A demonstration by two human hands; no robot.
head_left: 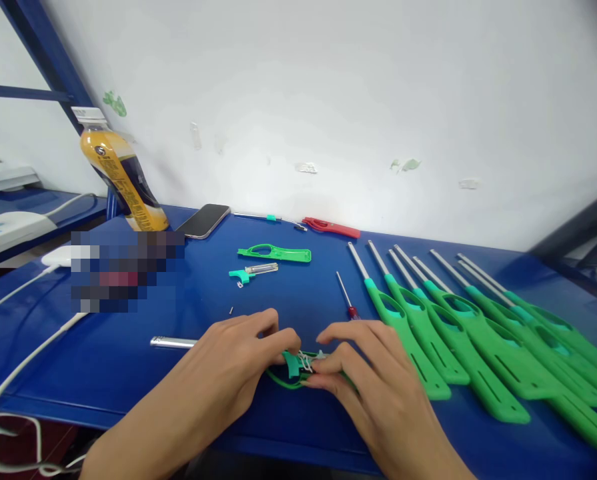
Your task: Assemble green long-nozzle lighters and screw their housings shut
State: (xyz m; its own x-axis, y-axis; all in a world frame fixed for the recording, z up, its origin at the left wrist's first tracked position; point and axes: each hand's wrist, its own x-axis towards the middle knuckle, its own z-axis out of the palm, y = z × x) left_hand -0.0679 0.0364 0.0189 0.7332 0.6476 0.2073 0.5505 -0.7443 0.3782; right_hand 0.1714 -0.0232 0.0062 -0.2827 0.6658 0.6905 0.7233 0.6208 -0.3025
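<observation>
An opened green long-nosed lighter (282, 382) lies near the front of the blue table, its metal tube (172, 343) pointing left. My left hand (241, 357) is closed over the tube end of the handle, thumb and forefinger at the teal trigger (291, 364). From the other side, my right hand (373, 363) pinches at the handle's inner parts. Between the two hands a white wire (305, 361) shows in loops. My fingers hide much of the handle. Behind them lie a green half shell (283, 254) and a teal trigger with a clear-and-metal part (253, 273).
Several assembled green lighters (443, 313) fan out at right. A red-handled screwdriver (345, 293) lies beside them. Further back are a red shell (331, 227), a loose metal tube (255, 217), a phone (205, 221) and a bottle (123, 173). A small screw (231, 310) lies near my left hand.
</observation>
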